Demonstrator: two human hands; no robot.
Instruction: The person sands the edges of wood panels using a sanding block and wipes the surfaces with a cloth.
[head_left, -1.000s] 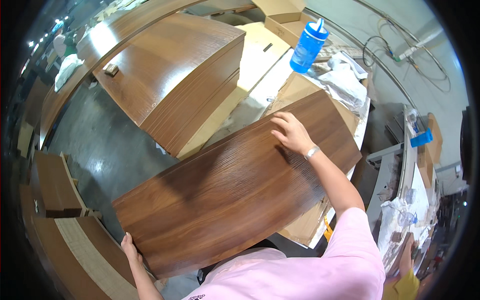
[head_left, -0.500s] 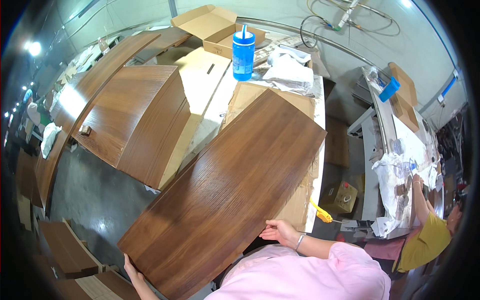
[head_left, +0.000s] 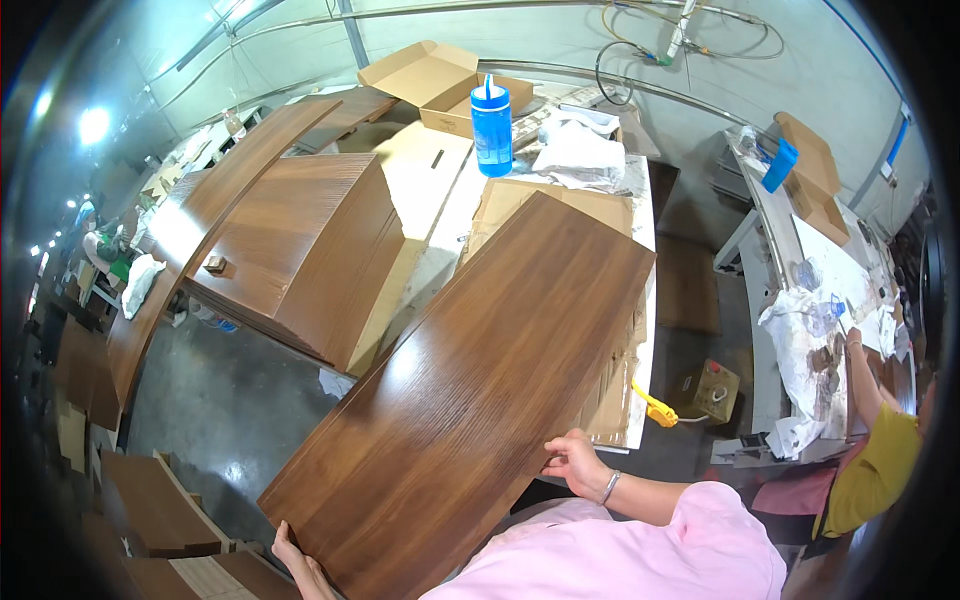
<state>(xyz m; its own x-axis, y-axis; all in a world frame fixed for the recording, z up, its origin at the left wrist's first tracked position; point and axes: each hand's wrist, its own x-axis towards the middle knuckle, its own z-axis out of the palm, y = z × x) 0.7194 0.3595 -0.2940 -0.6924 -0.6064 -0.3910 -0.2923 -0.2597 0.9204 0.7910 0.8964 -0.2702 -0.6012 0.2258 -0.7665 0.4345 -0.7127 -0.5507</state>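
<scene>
A long brown wood-grain panel [head_left: 470, 370] lies slantwise before me, its far part over a cardboard sheet [head_left: 500, 205] on the white worktable. My left hand [head_left: 297, 562] grips the panel's left edge near its close end, fingers partly hidden beneath it. At the panel's right edge, my right hand [head_left: 578, 464] has its fingers curled in, the tips touching the rim; a silver bracelet circles that wrist. To the left stands a stack of similar brown panels [head_left: 290, 230], with a small wooden block [head_left: 214, 264] on top.
A blue bottle [head_left: 491, 130], an open cardboard box [head_left: 445, 95] and white cloths [head_left: 580, 150] stand at the back. A yellow-handled tool [head_left: 655, 407] hangs by the table's right edge. Another person [head_left: 875, 460] works at the right-hand bench. More panels [head_left: 160, 500] lie lower left.
The view has shifted, so surroundings appear slightly lower and further right. My right hand's fingers, stretched out before, are now curled at the panel's edge. The left hand keeps its hold.
</scene>
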